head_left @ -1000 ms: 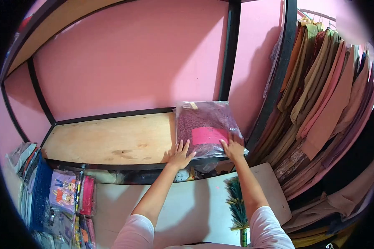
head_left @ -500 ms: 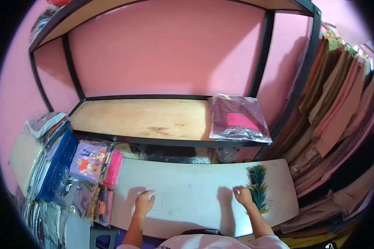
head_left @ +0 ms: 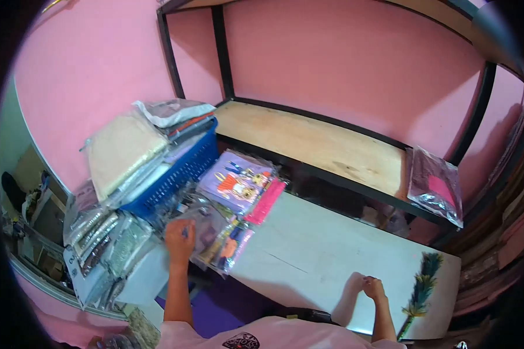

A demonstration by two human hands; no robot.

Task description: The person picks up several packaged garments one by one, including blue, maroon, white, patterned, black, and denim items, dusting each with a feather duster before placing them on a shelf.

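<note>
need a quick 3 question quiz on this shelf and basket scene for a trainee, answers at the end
1. Which is nearer the green feathery decoration: a) the left hand or b) the right hand?
2. True or false: the packet with the pink label lies near the right end of the wooden shelf.
3. Fill in the colour: wrapped garments are piled in a ____ basket.
Key: 1 b; 2 true; 3 blue
</note>
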